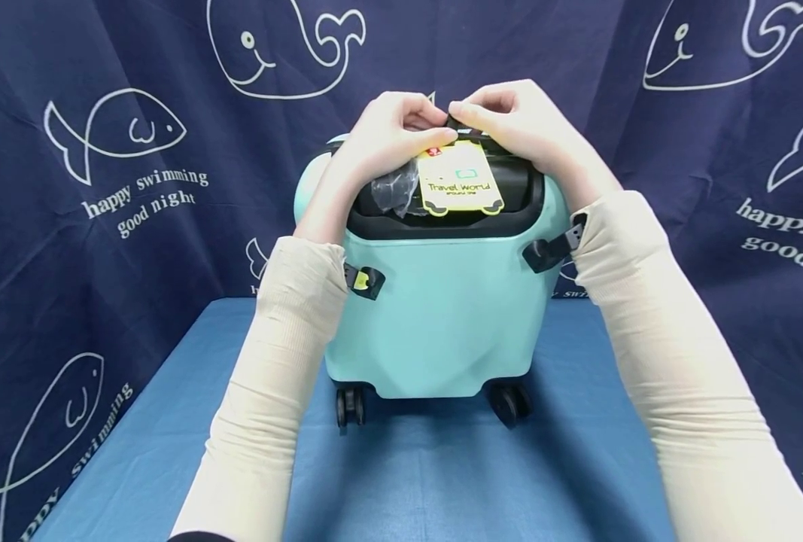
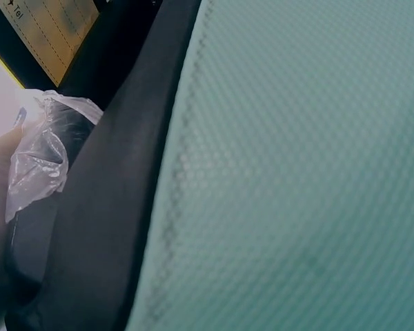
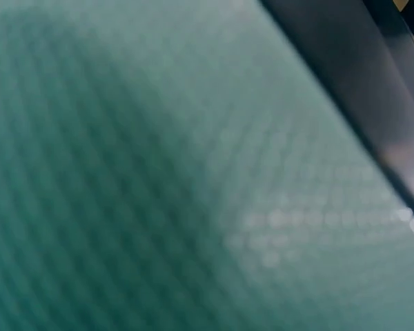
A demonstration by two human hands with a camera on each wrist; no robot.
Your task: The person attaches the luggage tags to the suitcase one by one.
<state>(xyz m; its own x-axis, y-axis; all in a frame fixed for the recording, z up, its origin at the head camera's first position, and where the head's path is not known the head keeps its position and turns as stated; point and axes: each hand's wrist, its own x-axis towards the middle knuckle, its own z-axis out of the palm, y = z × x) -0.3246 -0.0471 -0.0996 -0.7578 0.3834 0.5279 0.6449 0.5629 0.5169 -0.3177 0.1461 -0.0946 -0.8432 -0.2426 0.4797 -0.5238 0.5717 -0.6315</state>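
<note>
A mint-green suitcase [image 1: 442, 316] stands upright, with ribbed shell filling both wrist views. Over its black top panel [image 1: 435, 229] hangs a yellow luggage tag [image 1: 460, 178] printed "Travel World". Above the tag, a small black strap [image 1: 453, 123] sits between the two hands. My left hand [image 1: 390, 135] pinches it from the left, thumb toward the camera. From the right, my right hand [image 1: 519, 120] pinches it with thumb and bent index finger. Crumpled clear plastic wrap [image 1: 397, 188] lies under the left hand. Fingers behind the strap are partly hidden; neither wrist view shows the fingertips.
The suitcase rests on black wheels [image 1: 350, 406] on a blue-covered table [image 1: 428, 474]. Wrist camera mounts [image 1: 367, 282] hang close to the shell's front. A dark blue curtain [image 1: 137, 248] with white fish and whale drawings hangs behind and at both sides.
</note>
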